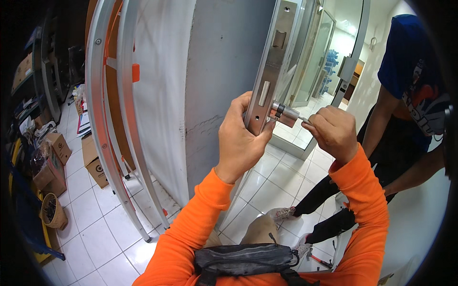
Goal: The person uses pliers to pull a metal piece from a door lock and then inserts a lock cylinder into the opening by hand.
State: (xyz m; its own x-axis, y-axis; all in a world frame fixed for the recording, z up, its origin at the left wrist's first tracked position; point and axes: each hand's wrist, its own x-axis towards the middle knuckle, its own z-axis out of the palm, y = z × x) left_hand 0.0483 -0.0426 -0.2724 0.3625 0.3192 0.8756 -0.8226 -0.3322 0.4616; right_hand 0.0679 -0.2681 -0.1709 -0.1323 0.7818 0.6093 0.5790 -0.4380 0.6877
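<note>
My left hand (243,136) is closed around the lower end of a long steel mortise lock faceplate (269,66), which stands upright and slightly tilted. Latch openings and a bolt show along the plate. From its right side a silver lock cylinder (286,115) sticks out, beside my left thumb. My right hand (332,128) pinches a small key (304,119) at the cylinder's outer end; the fingers hide most of it. Whether the lock is fixed in a door edge or loose, I cannot tell.
Close on the right, another person (410,90) in a dark shirt bends forward. A glass door (312,62) stands behind the lock. An aluminium ladder (126,95) leans left by a grey wall (214,62). Cardboard boxes (94,159) and a basket (54,214) are farther left. A red-handled tool (320,260) lies below.
</note>
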